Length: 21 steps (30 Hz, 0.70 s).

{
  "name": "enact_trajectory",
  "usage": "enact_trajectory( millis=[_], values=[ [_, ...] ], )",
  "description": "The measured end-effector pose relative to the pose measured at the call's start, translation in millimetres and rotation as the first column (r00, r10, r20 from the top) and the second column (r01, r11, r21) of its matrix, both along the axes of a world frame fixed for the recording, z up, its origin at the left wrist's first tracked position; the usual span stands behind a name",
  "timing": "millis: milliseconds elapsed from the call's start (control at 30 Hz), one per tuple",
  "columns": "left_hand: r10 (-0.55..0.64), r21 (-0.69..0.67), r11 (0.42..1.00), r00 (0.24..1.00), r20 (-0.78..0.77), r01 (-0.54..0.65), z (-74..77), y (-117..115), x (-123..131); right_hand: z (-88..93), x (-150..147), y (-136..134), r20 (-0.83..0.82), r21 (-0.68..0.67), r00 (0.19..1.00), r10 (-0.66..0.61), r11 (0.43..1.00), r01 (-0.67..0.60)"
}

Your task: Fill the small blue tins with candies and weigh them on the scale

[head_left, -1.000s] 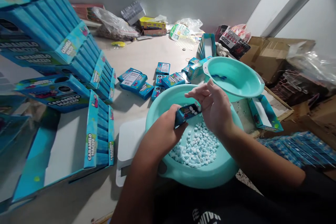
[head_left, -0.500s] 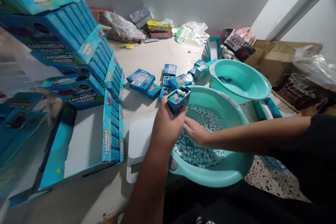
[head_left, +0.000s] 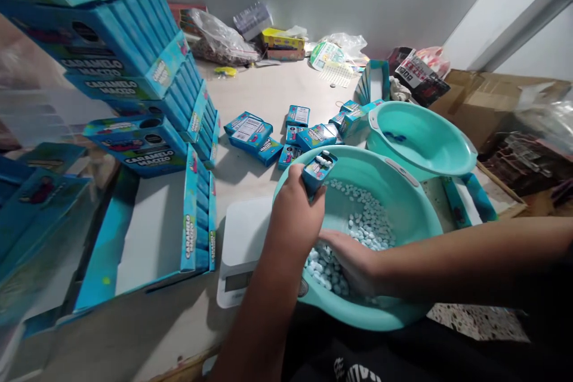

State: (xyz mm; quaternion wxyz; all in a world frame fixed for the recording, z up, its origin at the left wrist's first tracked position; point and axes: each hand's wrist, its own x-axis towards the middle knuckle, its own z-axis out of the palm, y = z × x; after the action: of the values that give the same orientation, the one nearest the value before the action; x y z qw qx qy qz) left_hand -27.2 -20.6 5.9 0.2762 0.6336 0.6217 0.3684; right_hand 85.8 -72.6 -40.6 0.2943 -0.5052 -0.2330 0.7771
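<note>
l hand (head_left: 298,215) is closed around small blue box (head_left: 319,174), holding its lower end just inside near rim of big teal basin (head_left: 358,161), lower centre of frame. box's long axis runs roughly upright in frame, leaning a bit to upper right, open end up, w/ pale candies (head_left: 323,159) showing at mouth. r hand (head_left: 349,262) comes in from right, low in basin, fingers half curled down in the candies; can't tell if it's holding any. basin sits on white kitchen scale (head_left: 244,245). smaller teal basin (head_left: 421,137) is just past it, right of centre. progress: big heap of candies left in basin, so looks like plenty to go. loose small boxes (head_left: 250,134) lie on table above basin, display cartons (head_left: 154,233) are stacked at left, can't tell how many boxes are filled.
</note>
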Motion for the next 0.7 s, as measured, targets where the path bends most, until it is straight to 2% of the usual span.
enact_trajectory(
  millis=[100,200,333,433,533,600,700],
  values=[
    [-0.004,0.019,1.0,1.0,0.015,0.004,-0.8,0,0,10.2,-4,5,-0.022,-0.288,1.0,-0.022,0.958,0.015],
    [-0.035,0.042,0.999,0.998,0.06,0.033,-2.2,0,-1,12.1,-8,17,0.03,-0.369,0.992,-0.125,0.921,0.127],
    [-0.054,0.063,0.997,0.99,0.133,0.046,-1.6,1,-1,9.3,-7,37,-0.023,-0.292,0.954,-0.298,0.915,0.279],
    [-0.051,0.054,0.998,0.985,0.165,0.043,-0.2,1,-1,17.3,4,53,-0.125,-0.218,0.879,-0.461,0.877,0.429],
    [-0.046,0.049,0.998,0.981,0.186,0.038,0.3,1,-1,37.1,25,70,-0.19,-0.175,0.767,-0.613,0.79,0.588],
    [-0.05,0.042,0.998,0.986,0.157,0.044,0.1,0,-2,52.9,39,80,-0.245,-0.126,0.657,-0.712,0.696,0.707],
    [-0.144,-0.031,0.989,0.988,-0.051,0.143,-0.6,-1,-4,71.5,56,88,-0.355,-0.033,0.528,-0.772,0.574,0.818]
  ],
)
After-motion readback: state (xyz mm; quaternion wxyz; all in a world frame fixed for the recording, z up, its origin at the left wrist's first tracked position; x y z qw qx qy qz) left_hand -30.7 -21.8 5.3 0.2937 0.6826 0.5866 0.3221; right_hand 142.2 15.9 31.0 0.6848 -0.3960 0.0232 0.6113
